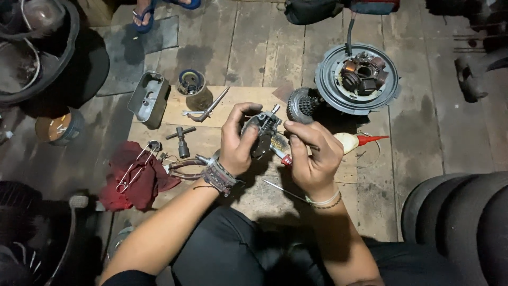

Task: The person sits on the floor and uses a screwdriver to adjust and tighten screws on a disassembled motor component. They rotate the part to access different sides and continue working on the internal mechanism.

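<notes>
- The left hand (236,142) wraps a dark metal part (263,132), thumb on the near side and fingers curled over its top; the hand hides much of the part, so its full shape cannot be told.
- The part sits in the air above the board (174,114), near the middle of the view.
- The right hand (313,153) has thumb and forefinger pressed together at the part's right edge. What they pinch is too small and dark to make out.
- Under the right hand a brush (280,150) with a red handle shows only in part.
- A thin rod (283,191) lies on the floor below the hands, its far end lost in shadow.
- Beside the right hand lies a bottle (350,141) with a red nozzle, partly covered by that hand.
- Behind it stand a gear (302,104) and a round stator plate (357,78) with copper coils.
- To the left lie a red rag (132,177), pliers (185,168), a T-handle tool (181,139), a grey cover (148,98) and a small tin (191,83).
- A tyre (460,212) is cut off at the right edge.
- At the top edge another person's foot (142,15) in a blue sandal is cut off.
- The left corners are too dark to read.
</notes>
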